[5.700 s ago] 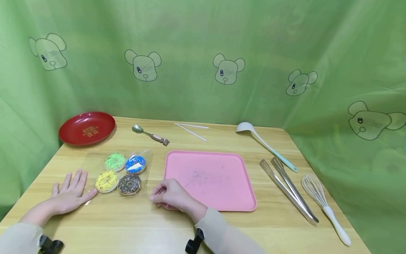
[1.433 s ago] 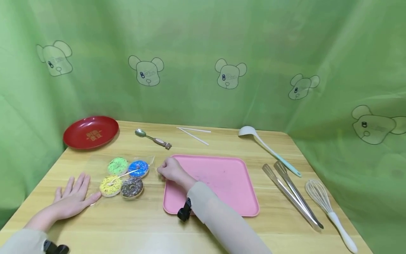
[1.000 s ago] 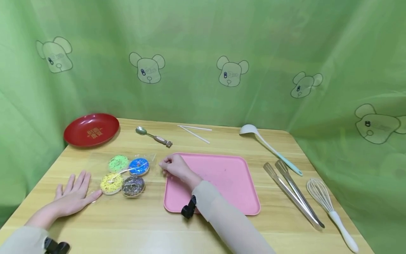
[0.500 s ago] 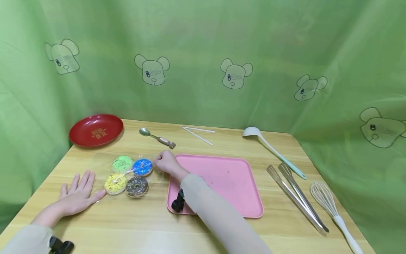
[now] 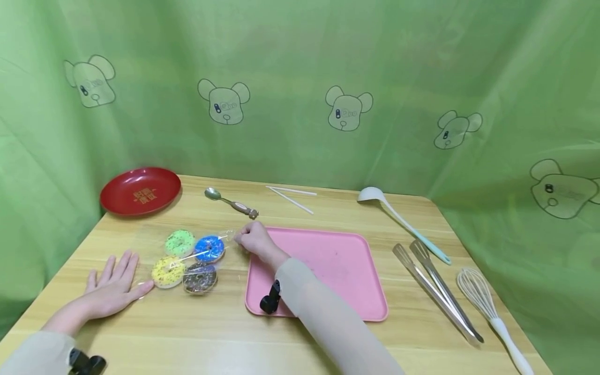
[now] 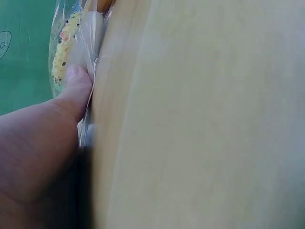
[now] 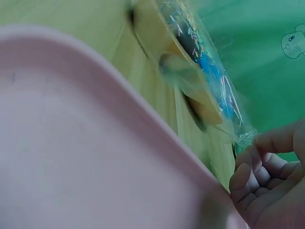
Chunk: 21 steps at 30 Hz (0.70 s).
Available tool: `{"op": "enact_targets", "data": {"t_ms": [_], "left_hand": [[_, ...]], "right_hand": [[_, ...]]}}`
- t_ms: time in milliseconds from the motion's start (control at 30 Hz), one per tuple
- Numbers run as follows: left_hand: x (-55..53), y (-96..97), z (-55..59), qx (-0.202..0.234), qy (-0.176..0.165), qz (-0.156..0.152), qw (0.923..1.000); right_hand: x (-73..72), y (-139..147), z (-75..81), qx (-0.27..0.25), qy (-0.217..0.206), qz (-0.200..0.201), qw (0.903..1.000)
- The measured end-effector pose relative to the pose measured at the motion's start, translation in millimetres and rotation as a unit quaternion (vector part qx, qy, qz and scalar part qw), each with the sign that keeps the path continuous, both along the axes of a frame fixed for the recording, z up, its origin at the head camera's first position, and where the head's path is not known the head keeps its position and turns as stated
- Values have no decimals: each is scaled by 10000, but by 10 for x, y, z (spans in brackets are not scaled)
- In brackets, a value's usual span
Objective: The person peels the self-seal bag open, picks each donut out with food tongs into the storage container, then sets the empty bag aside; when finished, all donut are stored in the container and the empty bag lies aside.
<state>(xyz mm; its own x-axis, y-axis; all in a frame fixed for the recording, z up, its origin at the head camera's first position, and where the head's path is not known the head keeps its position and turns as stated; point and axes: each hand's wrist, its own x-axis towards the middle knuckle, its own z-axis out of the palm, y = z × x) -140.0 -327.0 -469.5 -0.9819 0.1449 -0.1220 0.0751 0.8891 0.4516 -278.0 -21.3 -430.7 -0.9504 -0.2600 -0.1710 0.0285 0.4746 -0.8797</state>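
Frosted doughnuts in green [image 5: 180, 243], blue [image 5: 209, 248], yellow [image 5: 169, 272] and dark brown [image 5: 200, 277] lie inside a clear plastic bag [image 7: 240, 125] on the table's left half. My left hand [image 5: 110, 294] rests on the table with fingers spread. Its thumb touches the bag's near-left edge beside the yellow doughnut, as the left wrist view also shows. At the bag's right side, my right hand [image 5: 258, 242] pinches the plastic between thumb and forefinger, the other fingers curled. The pink tray [image 5: 328, 276] lies partly beneath the right forearm.
A red plate [image 5: 140, 191] stands at the back left, with a spoon [image 5: 230, 203] and thin white sticks [image 5: 292, 194] along the back. To the right lie a ladle [image 5: 398, 221], metal tongs [image 5: 438, 291] and a whisk [image 5: 492, 317]. A green curtain [image 5: 290, 135] hangs behind.
Over several seconds my right hand has moved from the tray's near-left corner to its far-left corner. Lately it has shifted slightly left, then back right, tugging the plastic. My left hand stays put.
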Motion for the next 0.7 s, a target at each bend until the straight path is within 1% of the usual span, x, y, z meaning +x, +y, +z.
{"op": "enact_targets", "data": {"t_ms": [133,200,333,433,567,667,700], "left_hand": [[78,-56,-3,29,-42,82,10000],[104,-88,-6,24,-131,137,9998],[127,-113,-3,9,-203,143,9997],[126,-115,-4,39,-231,152,9996],[82,-117,1,93,-268,142,9995],[44,-126,28,99,-252,118,9996],[35,-128,42,93,-239,105,9996]], "right_hand": [[11,10,-19,-218,-219,-306,9991],[11,8,-29,-300,-306,-435,9981],[3,-11,-43,-375,-535,-513,9965],[-12,-7,-45,-406,-762,-677,9940],[-44,41,-18,-704,-1324,-989,9837],[-68,89,18,-1041,-1767,-1012,9735],[-74,104,31,-1092,-1839,-995,9718]]}}
